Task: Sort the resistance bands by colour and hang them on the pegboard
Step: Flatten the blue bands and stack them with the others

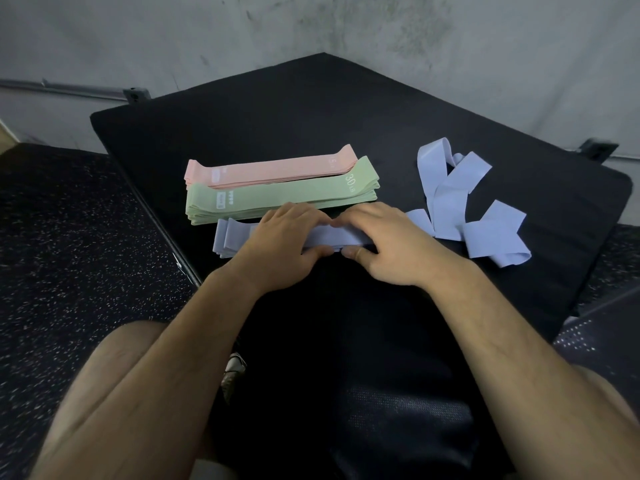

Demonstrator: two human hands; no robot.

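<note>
Three flat stacks of resistance bands lie side by side on a black mat (311, 109): a pink stack (270, 171) farthest, a green stack (280, 197) in the middle, a lavender stack (232, 237) nearest me. My left hand (287, 237) and my right hand (384, 240) both lie over the lavender stack, fingers on its far edge and thumbs on its near edge, pinching it between them. Several loose, twisted lavender bands (464, 202) lie in a heap to the right. No pegboard is in view.
The mat sits in a corner against grey walls (242, 36). Dark speckled rubber flooring (69, 237) lies to the left. A metal rail with a bracket (136, 94) runs along the left wall. My knees frame the lower view.
</note>
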